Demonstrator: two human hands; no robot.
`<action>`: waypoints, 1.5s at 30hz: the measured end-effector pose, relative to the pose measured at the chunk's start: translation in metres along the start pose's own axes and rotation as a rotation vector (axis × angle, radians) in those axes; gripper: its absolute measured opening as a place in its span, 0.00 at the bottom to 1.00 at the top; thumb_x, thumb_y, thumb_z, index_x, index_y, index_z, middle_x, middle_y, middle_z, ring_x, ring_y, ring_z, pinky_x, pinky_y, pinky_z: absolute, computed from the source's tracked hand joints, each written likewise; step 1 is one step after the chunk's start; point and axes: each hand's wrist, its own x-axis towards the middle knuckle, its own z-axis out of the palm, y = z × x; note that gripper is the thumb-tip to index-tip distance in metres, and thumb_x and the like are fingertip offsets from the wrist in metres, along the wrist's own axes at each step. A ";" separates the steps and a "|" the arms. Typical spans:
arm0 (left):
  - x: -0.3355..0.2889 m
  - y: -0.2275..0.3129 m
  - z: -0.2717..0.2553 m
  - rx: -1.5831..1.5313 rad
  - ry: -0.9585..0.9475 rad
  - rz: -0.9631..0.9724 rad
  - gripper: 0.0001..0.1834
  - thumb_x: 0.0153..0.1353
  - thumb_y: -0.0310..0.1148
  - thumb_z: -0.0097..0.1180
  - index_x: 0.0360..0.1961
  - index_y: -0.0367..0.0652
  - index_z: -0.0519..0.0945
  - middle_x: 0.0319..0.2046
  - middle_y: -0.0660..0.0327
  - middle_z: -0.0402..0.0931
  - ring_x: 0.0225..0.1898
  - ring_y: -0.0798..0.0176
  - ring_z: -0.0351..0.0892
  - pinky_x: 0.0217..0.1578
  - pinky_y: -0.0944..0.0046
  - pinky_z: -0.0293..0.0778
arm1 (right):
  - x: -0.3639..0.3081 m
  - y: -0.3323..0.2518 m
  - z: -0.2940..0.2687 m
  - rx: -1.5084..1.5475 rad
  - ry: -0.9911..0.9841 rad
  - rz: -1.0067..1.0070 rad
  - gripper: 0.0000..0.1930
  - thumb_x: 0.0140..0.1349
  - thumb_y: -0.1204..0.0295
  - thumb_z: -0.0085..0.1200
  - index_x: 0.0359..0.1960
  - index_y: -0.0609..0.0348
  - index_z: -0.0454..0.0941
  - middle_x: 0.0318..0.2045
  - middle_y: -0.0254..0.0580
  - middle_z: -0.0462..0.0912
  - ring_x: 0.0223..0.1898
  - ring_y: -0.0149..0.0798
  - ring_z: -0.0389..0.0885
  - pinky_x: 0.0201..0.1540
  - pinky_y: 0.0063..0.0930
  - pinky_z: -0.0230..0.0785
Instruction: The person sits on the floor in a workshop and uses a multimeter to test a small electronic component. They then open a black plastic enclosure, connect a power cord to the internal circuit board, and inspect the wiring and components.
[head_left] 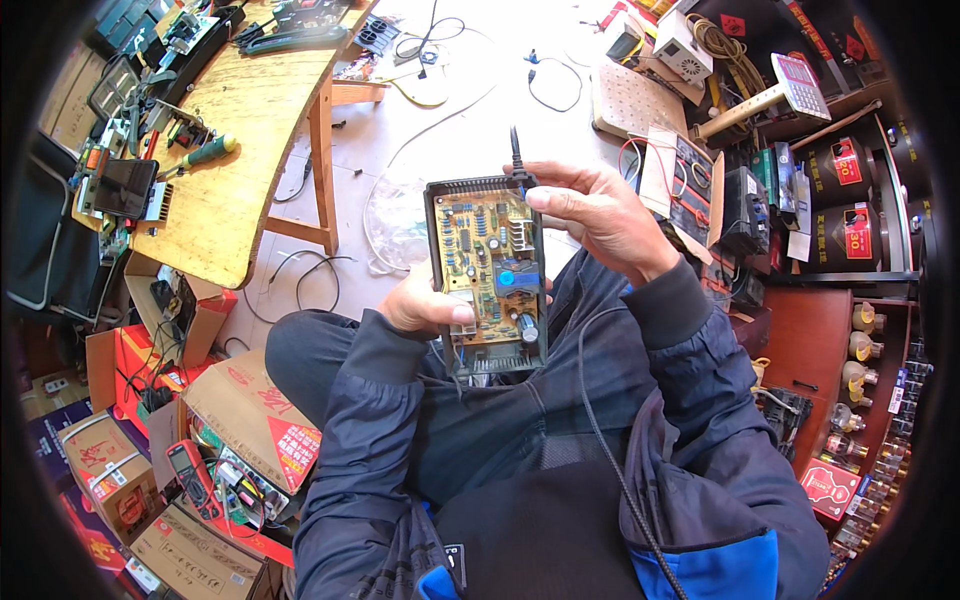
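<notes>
An opened black plastic case (508, 357) sits above my lap with its inside facing up. Within it lies a tan circuit board (485, 226), crowded with resistors, capacitors, a silver heatsink and a blue-and-black transformer (517, 280). My left hand (415, 303) grips the case at its lower left, thumb over the board's edge, the other fingers hidden underneath. At the upper right corner, my right hand (612, 218) is closed with thumb and fingers around the black cord (516, 158), where its ribbed sleeve meets the case wall.
A wooden table (250, 110) at left carries a green-handled screwdriver (210, 152) and electronic parts. Cartons and a red multimeter (193, 475) stand lower left. Loose cables (555, 85) lie on the floor ahead. Shelves with glass jars (858, 380) line the right side.
</notes>
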 end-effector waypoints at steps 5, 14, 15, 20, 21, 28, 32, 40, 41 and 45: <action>0.001 -0.001 -0.004 0.053 0.006 -0.012 0.54 0.47 0.34 0.76 0.74 0.31 0.60 0.65 0.32 0.71 0.67 0.34 0.74 0.68 0.36 0.71 | -0.003 -0.006 0.007 -0.076 0.019 -0.049 0.20 0.69 0.71 0.65 0.59 0.68 0.80 0.50 0.43 0.87 0.49 0.32 0.85 0.56 0.30 0.78; 0.002 -0.008 -0.014 0.107 0.049 -0.023 0.53 0.48 0.33 0.77 0.74 0.32 0.62 0.64 0.36 0.74 0.67 0.37 0.75 0.67 0.38 0.72 | 0.001 0.002 0.015 -0.269 0.106 -0.139 0.15 0.71 0.71 0.62 0.54 0.68 0.80 0.41 0.38 0.87 0.41 0.25 0.82 0.46 0.24 0.77; 0.001 -0.009 -0.016 0.107 0.053 -0.026 0.53 0.48 0.33 0.77 0.74 0.32 0.62 0.64 0.36 0.73 0.67 0.36 0.75 0.67 0.38 0.72 | 0.002 0.005 0.016 -0.278 0.140 -0.126 0.15 0.72 0.71 0.62 0.54 0.68 0.79 0.41 0.37 0.86 0.41 0.25 0.82 0.46 0.23 0.76; 0.000 -0.010 -0.019 0.093 0.044 -0.015 0.53 0.48 0.34 0.77 0.74 0.32 0.61 0.65 0.35 0.72 0.67 0.35 0.74 0.67 0.37 0.72 | 0.004 0.002 0.011 -0.307 0.067 -0.120 0.17 0.73 0.69 0.61 0.57 0.67 0.79 0.43 0.38 0.85 0.44 0.26 0.81 0.50 0.25 0.76; 0.000 -0.009 -0.018 0.072 0.033 -0.006 0.54 0.48 0.34 0.76 0.74 0.32 0.61 0.65 0.34 0.72 0.67 0.34 0.74 0.67 0.37 0.72 | 0.004 -0.001 0.008 -0.298 0.026 -0.125 0.18 0.73 0.68 0.61 0.59 0.67 0.78 0.44 0.39 0.85 0.45 0.27 0.82 0.52 0.26 0.76; 0.000 0.001 -0.004 -0.056 -0.020 0.035 0.58 0.47 0.36 0.76 0.76 0.30 0.56 0.67 0.28 0.67 0.69 0.29 0.70 0.68 0.34 0.70 | -0.008 -0.012 -0.002 0.024 0.033 -0.063 0.24 0.80 0.66 0.42 0.69 0.71 0.69 0.61 0.59 0.81 0.58 0.47 0.85 0.64 0.38 0.78; -0.003 0.002 0.004 -0.096 0.041 0.065 0.59 0.47 0.38 0.74 0.76 0.29 0.55 0.67 0.27 0.67 0.69 0.28 0.69 0.68 0.32 0.70 | -0.014 -0.009 -0.004 0.028 0.092 0.013 0.23 0.79 0.67 0.45 0.68 0.69 0.71 0.59 0.57 0.82 0.57 0.45 0.85 0.63 0.37 0.78; -0.001 0.001 0.002 -0.070 0.034 0.063 0.58 0.48 0.38 0.73 0.77 0.30 0.56 0.67 0.28 0.67 0.70 0.28 0.69 0.68 0.31 0.69 | -0.013 -0.006 0.003 -0.101 0.114 -0.083 0.22 0.76 0.69 0.55 0.67 0.67 0.73 0.58 0.52 0.82 0.55 0.39 0.85 0.60 0.33 0.79; -0.001 -0.001 0.000 -0.071 0.038 0.066 0.57 0.49 0.38 0.73 0.77 0.30 0.56 0.67 0.29 0.67 0.70 0.28 0.68 0.68 0.32 0.69 | -0.014 -0.006 0.003 -0.123 0.126 -0.085 0.22 0.76 0.69 0.55 0.67 0.67 0.73 0.59 0.52 0.82 0.55 0.39 0.85 0.60 0.33 0.79; 0.002 -0.005 -0.015 -0.025 0.170 0.194 0.51 0.55 0.38 0.68 0.76 0.31 0.57 0.71 0.34 0.65 0.71 0.35 0.69 0.69 0.35 0.70 | -0.016 -0.004 0.001 -0.183 0.201 -0.064 0.25 0.74 0.66 0.58 0.67 0.67 0.72 0.59 0.54 0.81 0.55 0.41 0.85 0.60 0.32 0.78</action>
